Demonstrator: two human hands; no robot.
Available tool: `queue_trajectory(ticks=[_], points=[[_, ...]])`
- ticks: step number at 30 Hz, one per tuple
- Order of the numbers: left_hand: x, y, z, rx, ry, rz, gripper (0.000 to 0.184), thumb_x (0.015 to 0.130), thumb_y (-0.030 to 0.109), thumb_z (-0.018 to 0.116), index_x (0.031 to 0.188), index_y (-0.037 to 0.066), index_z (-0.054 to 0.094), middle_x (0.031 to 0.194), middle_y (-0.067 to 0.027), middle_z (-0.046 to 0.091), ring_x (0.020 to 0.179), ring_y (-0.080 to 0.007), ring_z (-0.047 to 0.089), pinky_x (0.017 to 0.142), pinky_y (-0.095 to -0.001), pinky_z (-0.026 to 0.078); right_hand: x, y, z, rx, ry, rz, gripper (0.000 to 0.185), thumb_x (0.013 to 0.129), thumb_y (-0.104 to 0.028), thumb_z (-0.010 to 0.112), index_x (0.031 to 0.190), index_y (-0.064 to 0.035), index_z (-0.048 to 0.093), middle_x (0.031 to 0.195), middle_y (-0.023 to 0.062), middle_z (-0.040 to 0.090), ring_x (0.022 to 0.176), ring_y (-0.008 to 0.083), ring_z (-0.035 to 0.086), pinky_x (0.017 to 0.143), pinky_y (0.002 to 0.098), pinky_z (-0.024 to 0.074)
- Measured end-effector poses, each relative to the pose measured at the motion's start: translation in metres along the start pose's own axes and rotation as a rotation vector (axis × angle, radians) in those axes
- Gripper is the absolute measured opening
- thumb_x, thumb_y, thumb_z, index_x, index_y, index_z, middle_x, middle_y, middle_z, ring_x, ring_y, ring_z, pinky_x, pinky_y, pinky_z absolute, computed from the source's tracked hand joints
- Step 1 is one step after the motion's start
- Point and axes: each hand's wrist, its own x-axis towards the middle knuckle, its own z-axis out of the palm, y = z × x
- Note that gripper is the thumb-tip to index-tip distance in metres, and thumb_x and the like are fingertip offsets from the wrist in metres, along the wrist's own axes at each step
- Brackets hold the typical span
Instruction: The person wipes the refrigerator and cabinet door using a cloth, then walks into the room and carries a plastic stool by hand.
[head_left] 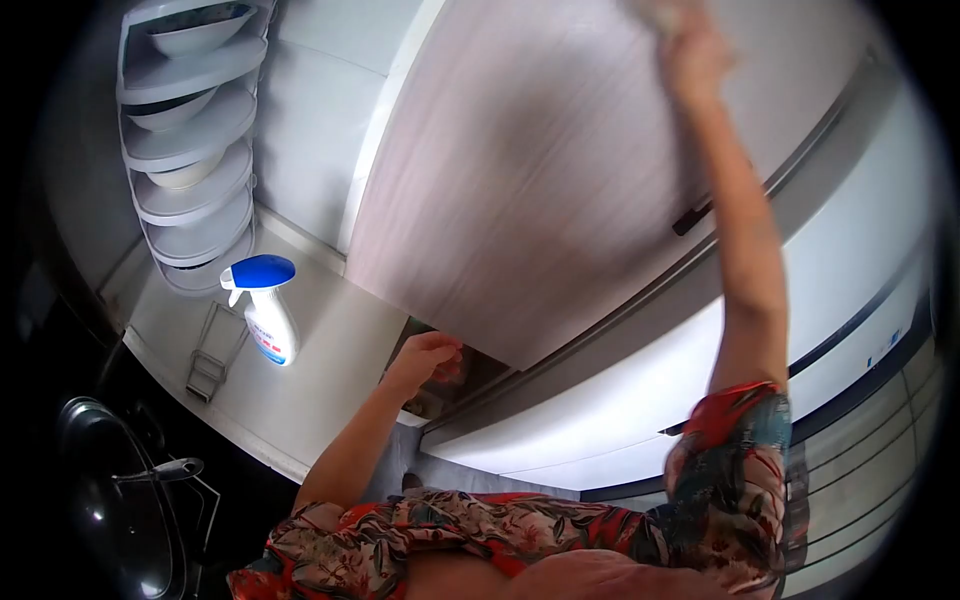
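Note:
A large pale wood-grain door panel (pixel 520 160) with a dark handle (pixel 693 217) fills the upper middle. My left hand (pixel 425 360) is closed at the panel's lower edge, its fingertips curled against it. Raised high, my right hand (pixel 697 65) is against the upper part of the same panel and smeared by motion. Something pale shows at its fingers, too blurred to name. To the left of my left hand, a white spray bottle (pixel 270 325) with a blue top stands upright on the light counter (pixel 335 365).
A white tiered rack (pixel 190 145) with several bowls stands at the upper left. Near the bottle lies a wire holder (pixel 207 370). A dark pan with a glass lid (pixel 110 500) sits at the lower left. White appliance doors (pixel 600 400) run along the right.

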Motion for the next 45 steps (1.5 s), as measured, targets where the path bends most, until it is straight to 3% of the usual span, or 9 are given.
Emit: queue_trajectory(ticks=[5, 11, 15, 28, 32, 35, 37, 40, 45], points=[[-0.007, 0.008, -0.007, -0.024, -0.007, 0.014, 0.018, 0.082, 0.015, 0.053, 0.096, 0.004, 0.058, 0.084, -0.005, 0.059, 0.072, -0.0154, 0.058, 0.061, -0.0286, 0.046, -0.107, -0.048, 0.019, 0.002, -0.075, -0.508, 0.028, 0.063, -0.006, 0.058, 0.091, -0.0042, 0.058, 0.086, 0.0166, 0.059, 0.078, 0.0353, 0.057, 0.069, 0.0513, 0.0407], [0.001, 0.001, -0.007, 0.022, 0.007, 0.0, 0.019, 0.083, 0.016, 0.053, 0.098, 0.004, 0.057, 0.084, -0.0063, 0.061, 0.072, -0.0156, 0.059, 0.061, -0.0278, 0.048, -0.01, -0.014, -0.013, -0.093, -0.071, -0.1, 0.029, 0.064, -0.005, 0.058, 0.093, -0.0048, 0.057, 0.085, 0.0173, 0.058, 0.078, 0.0358, 0.056, 0.065, 0.0399, 0.044], [0.001, 0.004, 0.007, 0.015, -0.073, -0.014, 0.021, 0.083, 0.017, 0.054, 0.099, 0.004, 0.058, 0.085, -0.0064, 0.061, 0.073, -0.0157, 0.059, 0.061, -0.0278, 0.048, -0.096, -0.039, 0.006, -0.08, -0.064, -0.534, 0.021, 0.056, -0.004, 0.059, 0.076, -0.0066, 0.057, 0.083, 0.0111, 0.056, 0.081, 0.0244, 0.054, 0.066, 0.0362, 0.0383], [0.009, -0.012, 0.011, 0.066, -0.069, -0.039, 0.02, 0.083, 0.016, 0.053, 0.099, 0.003, 0.057, 0.086, -0.0066, 0.061, 0.074, -0.0171, 0.06, 0.063, -0.0295, 0.048, -0.082, -0.032, -0.005, -0.167, -0.202, -0.564, 0.025, 0.058, -0.004, 0.061, 0.083, -0.0055, 0.058, 0.084, 0.0114, 0.059, 0.084, 0.0275, 0.056, 0.072, 0.0395, 0.0424], [0.008, -0.012, 0.019, 0.044, -0.103, -0.086, 0.02, 0.083, 0.015, 0.053, 0.098, 0.004, 0.058, 0.085, -0.0053, 0.058, 0.072, -0.0142, 0.057, 0.063, -0.0274, 0.046, 0.034, -0.044, -0.052, -0.103, -0.143, 0.318, 0.031, 0.087, -0.016, 0.038, 0.106, 0.0047, 0.05, 0.093, 0.02, 0.06, 0.084, 0.0336, 0.057, 0.078, 0.0431, 0.0437], [0.004, -0.01, 0.023, 0.046, -0.092, -0.108, 0.02, 0.083, 0.015, 0.053, 0.098, 0.004, 0.058, 0.085, -0.005, 0.058, 0.071, -0.014, 0.057, 0.062, -0.027, 0.046, -0.031, -0.013, 0.015, -0.274, -0.244, -0.07, 0.012, 0.071, -0.013, 0.054, 0.071, -0.0005, 0.056, 0.066, 0.0163, 0.058, 0.063, 0.0301, 0.057, 0.058, 0.0428, 0.0443], [0.007, -0.015, 0.019, 0.068, -0.107, -0.08, 0.019, 0.083, 0.015, 0.053, 0.098, 0.004, 0.058, 0.085, -0.0053, 0.06, 0.073, -0.0153, 0.059, 0.063, -0.0286, 0.047, -0.157, -0.058, 0.051, -0.077, 0.018, -0.499, 0.01, 0.071, -0.009, 0.052, 0.08, -0.0061, 0.057, 0.092, 0.0094, 0.056, 0.093, 0.0233, 0.05, 0.082, 0.0391, 0.038], [0.002, -0.013, 0.011, 0.096, -0.07, -0.064, 0.018, 0.084, 0.015, 0.053, 0.097, 0.004, 0.057, 0.084, -0.0056, 0.061, 0.074, -0.0159, 0.06, 0.063, -0.0292, 0.048, -0.274, -0.076, 0.098, -1.002, -0.219, -1.076, 0.025, 0.073, -0.008, 0.051, 0.098, -0.0097, 0.054, 0.104, 0.0073, 0.054, 0.106, 0.0232, 0.046, 0.094, 0.0463, 0.0303], [-0.006, -0.025, 0.0, 0.043, 0.002, -0.093, 0.018, 0.083, 0.013, 0.051, 0.096, 0.003, 0.058, 0.084, -0.0053, 0.059, 0.067, -0.0139, 0.058, 0.058, -0.026, 0.046, -0.081, -0.027, 0.019, 0.042, -0.178, -0.297, 0.021, 0.07, -0.002, 0.049, 0.09, -0.0038, 0.055, 0.097, 0.0146, 0.055, 0.096, 0.0311, 0.052, 0.078, 0.0382, 0.0424]])
